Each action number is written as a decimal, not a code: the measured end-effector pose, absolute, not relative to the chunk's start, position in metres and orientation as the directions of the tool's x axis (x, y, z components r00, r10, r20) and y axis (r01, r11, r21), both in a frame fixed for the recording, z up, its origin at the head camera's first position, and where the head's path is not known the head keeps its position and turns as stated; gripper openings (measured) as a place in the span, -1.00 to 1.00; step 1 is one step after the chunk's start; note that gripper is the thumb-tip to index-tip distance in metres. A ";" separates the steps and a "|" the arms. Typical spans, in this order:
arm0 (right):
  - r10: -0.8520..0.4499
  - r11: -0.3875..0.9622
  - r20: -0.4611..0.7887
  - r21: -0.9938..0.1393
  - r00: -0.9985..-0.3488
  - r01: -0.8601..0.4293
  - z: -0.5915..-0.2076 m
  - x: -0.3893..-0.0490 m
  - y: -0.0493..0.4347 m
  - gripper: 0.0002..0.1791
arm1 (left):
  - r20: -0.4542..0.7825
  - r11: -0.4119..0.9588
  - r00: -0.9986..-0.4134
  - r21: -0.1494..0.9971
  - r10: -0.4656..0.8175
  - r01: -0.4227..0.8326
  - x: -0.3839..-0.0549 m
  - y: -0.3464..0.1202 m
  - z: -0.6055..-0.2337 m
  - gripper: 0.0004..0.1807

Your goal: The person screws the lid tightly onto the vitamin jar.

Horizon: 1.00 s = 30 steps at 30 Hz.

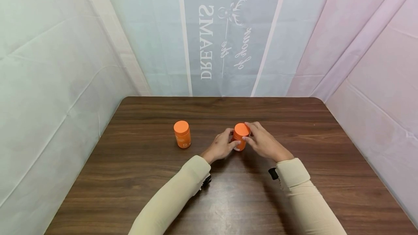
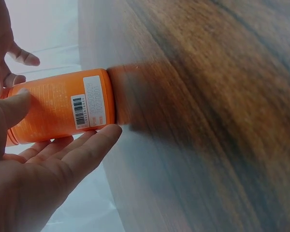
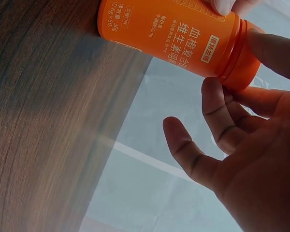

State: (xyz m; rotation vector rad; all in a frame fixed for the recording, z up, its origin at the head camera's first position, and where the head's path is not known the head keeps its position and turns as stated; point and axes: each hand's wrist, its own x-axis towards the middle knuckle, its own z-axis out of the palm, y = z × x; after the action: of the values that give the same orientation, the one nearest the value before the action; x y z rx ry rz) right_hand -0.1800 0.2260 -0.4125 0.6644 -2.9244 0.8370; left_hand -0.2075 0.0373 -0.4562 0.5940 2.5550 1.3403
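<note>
An orange vitamin bottle (image 1: 240, 145) stands upright on the brown wooden table, between my two hands. My left hand (image 1: 220, 146) grips the bottle's body from the left, thumb on the near side and fingers behind it. In the left wrist view a white label with a barcode (image 2: 79, 111) shows near the bottle's base. From the right, my right hand (image 1: 263, 142) holds the orange lid (image 3: 244, 63) between thumb and fingers, its outer fingers spread away from the bottle. White printing covers the bottle's side in the right wrist view.
A second orange bottle (image 1: 182, 135), lid on, stands upright to the left of my left hand. The wooden table (image 1: 147, 198) ends at the back against a pale printed cloth (image 1: 225, 46). White cloth walls rise on both sides.
</note>
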 end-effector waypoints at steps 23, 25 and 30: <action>-0.386 0.806 0.136 -0.432 -0.912 -0.406 -0.408 -0.173 0.230 -0.25 | -0.036 0.592 -0.887 0.758 0.460 0.276 -0.207 0.007 -0.444 -0.18; -0.395 0.808 0.157 -0.409 -0.905 -0.424 -0.405 -0.169 0.231 -0.27 | -0.037 0.608 -0.872 0.731 0.489 0.310 -0.204 -0.001 -0.440 -0.17; -0.447 0.801 0.204 -0.341 -0.871 -0.491 -0.404 -0.158 0.231 -0.29 | -0.006 0.638 -0.815 0.625 0.580 0.449 -0.191 -0.021 -0.432 -0.12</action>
State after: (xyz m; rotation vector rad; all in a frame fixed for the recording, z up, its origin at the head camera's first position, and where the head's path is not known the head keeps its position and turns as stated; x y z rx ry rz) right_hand -0.1577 0.2315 -0.4039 0.7506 -2.8736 0.5915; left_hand -0.1912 -0.0207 -0.4317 0.8438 2.6519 0.9285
